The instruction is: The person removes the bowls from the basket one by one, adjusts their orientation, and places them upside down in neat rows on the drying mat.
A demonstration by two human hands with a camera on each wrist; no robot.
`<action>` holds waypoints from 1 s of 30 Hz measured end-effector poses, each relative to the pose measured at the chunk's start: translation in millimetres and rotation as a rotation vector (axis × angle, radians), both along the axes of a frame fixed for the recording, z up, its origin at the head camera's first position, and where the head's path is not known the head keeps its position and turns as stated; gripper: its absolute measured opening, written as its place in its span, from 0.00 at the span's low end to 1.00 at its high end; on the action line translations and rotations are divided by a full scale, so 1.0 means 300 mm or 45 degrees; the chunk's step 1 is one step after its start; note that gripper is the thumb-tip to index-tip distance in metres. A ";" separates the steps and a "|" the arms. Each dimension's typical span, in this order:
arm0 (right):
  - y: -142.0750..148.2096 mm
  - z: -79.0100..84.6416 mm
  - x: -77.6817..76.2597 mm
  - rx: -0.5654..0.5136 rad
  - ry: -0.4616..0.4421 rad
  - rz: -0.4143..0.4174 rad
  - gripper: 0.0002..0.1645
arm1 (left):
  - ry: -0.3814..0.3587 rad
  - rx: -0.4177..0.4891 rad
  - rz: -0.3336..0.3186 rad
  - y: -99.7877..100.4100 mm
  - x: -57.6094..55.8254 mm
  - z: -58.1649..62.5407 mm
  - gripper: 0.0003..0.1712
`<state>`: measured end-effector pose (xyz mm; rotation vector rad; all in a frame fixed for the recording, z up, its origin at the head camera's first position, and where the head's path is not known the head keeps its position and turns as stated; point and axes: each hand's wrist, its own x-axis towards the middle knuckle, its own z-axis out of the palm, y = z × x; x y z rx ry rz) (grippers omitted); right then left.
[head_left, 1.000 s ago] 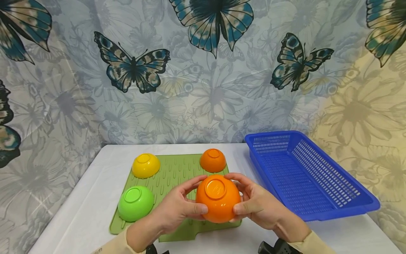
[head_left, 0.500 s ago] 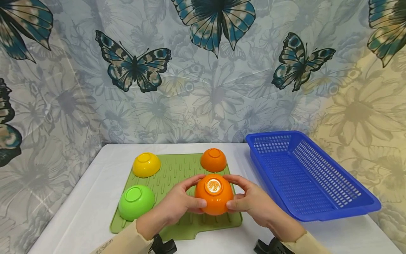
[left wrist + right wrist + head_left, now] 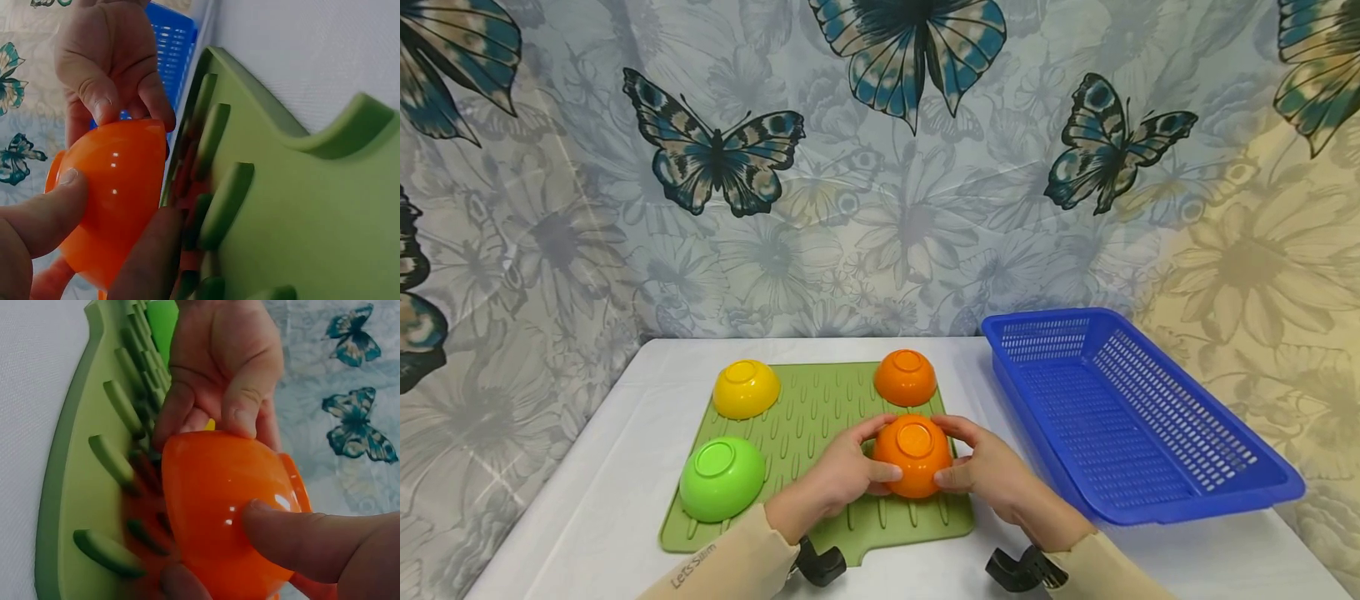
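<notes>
Between both hands is an upside-down orange bowl (image 3: 913, 462), at the front right of a green ridged drying mat (image 3: 820, 392). My left hand (image 3: 850, 467) grips its left side, thumb on the outer wall. On the right side my right hand (image 3: 992, 475) holds it the same way. The wrist views show fingers at the rim of the orange bowl (image 3: 119, 181), close over the mat's ridges (image 3: 112, 462); whether the rim touches them I cannot tell. Just behind it sits another upturned orange bowl (image 3: 905, 379).
A yellow bowl (image 3: 746, 390) and a light green bowl (image 3: 722, 481) stand upside down along the mat's left side. A blue perforated basket (image 3: 1037, 433) lies to the right on the white-covered table (image 3: 595, 467). Butterfly-patterned cloth (image 3: 910, 250) hangs behind.
Both hands have lowered the orange bowl toward the mat, away from the camera. Its base, tilted toward the camera half a second ago, now faces more upward. The other bowls stay put.
</notes>
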<state>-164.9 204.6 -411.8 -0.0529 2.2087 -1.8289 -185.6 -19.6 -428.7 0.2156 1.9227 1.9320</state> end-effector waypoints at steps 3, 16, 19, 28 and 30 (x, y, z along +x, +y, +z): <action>0.003 -0.010 -0.002 0.015 -0.009 -0.025 0.48 | -0.002 -0.023 0.007 0.012 0.000 -0.006 0.43; 0.007 -0.022 0.009 0.058 -0.030 -0.087 0.48 | 0.109 -0.319 0.001 0.027 0.004 0.015 0.44; 0.006 -0.026 0.007 0.103 -0.015 -0.093 0.48 | 0.155 -0.387 -0.003 0.025 0.003 0.015 0.43; 0.014 -0.031 0.010 0.307 0.086 -0.081 0.44 | 0.269 -0.566 -0.056 0.009 -0.013 0.007 0.42; 0.015 -0.029 0.013 0.355 0.123 -0.083 0.42 | 0.272 -0.577 -0.062 0.006 -0.016 0.005 0.42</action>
